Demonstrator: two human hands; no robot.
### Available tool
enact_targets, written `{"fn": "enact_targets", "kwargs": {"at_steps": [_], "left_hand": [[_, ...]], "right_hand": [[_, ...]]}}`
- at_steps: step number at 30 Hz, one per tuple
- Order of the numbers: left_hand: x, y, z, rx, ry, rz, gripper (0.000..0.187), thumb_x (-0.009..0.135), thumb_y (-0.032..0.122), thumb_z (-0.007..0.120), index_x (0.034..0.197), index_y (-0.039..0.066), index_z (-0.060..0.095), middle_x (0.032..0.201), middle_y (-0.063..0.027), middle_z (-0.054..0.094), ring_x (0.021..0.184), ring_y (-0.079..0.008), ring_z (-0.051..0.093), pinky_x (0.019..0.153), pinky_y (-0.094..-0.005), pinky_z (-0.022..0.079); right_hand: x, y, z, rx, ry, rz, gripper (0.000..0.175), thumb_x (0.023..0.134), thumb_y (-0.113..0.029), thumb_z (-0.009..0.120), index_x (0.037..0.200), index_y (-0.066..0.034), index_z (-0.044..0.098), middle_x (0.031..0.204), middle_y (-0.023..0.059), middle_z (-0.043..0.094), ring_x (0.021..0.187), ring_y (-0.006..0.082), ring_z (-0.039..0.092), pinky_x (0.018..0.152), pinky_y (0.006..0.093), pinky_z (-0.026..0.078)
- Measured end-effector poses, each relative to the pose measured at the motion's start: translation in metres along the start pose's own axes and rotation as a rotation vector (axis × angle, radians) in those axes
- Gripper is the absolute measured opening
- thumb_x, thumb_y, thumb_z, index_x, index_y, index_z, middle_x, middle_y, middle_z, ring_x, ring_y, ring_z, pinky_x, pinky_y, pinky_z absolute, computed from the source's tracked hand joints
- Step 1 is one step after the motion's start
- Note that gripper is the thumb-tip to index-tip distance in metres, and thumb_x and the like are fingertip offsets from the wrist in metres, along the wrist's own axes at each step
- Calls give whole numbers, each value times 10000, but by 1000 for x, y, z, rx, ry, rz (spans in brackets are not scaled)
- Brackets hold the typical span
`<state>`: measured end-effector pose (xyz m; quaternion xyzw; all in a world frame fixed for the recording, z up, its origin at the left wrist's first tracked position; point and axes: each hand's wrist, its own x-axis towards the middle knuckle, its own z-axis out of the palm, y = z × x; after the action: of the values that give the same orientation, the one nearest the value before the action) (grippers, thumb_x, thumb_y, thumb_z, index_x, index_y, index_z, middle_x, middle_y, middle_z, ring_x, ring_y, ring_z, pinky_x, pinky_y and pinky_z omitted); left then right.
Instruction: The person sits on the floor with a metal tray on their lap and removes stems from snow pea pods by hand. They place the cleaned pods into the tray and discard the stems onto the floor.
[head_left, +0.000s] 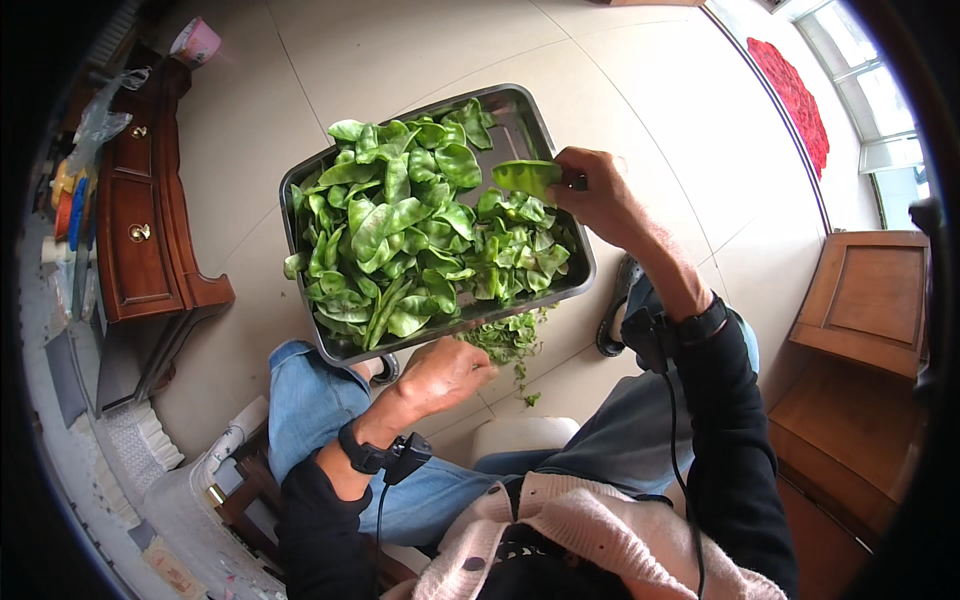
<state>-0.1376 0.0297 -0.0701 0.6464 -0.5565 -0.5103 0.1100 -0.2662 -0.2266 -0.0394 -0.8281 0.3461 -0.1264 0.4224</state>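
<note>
My right hand (600, 191) pinches one flat green bean pod (525, 177) over the right side of a dark metal tray (454, 322). A large heap of whole flat bean pods (397, 217) fills the tray's left and middle. Smaller, broken-looking pod pieces (521, 251) lie in its right part. My left hand (442, 376) is just below the tray's near edge, its fingers curled together; I see nothing in them. Close beyond its fingertips, thin green trimmings (510, 337) are piled below the tray, and some trail onto the tiles.
Pale tiles (637, 60) cover the floor. A brown wooden drawer cabinet (142, 202) stands left, a pink bucket (196, 41) beyond it. At right is wooden furniture (862, 300); a red mat (791, 101) lies farther off. A white stool-like surface (523, 435) shows between my legs.
</note>
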Motion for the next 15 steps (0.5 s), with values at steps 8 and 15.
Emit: {"fn": "enact_targets", "kwargs": {"at_steps": [8, 15], "left_hand": [[4, 6, 17, 110, -15, 65, 137, 815, 179, 617, 894, 100, 697, 780, -120, 682, 752, -318, 656, 691, -410, 519], [16, 12, 4, -29, 281, 239, 128, 842, 133, 644, 956, 103, 693, 813, -102, 694, 734, -256, 671, 657, -367, 519]], "right_hand": [[-6, -3, 2, 9, -2, -34, 142, 790, -93, 682, 875, 9, 633, 674, 38, 594, 631, 97, 529, 594, 284, 465], [-9, -13, -3, 62, -115, 64, 165, 812, -128, 664, 900, 10, 643, 681, 44, 593, 640, 112, 546, 604, 298, 467]]}}
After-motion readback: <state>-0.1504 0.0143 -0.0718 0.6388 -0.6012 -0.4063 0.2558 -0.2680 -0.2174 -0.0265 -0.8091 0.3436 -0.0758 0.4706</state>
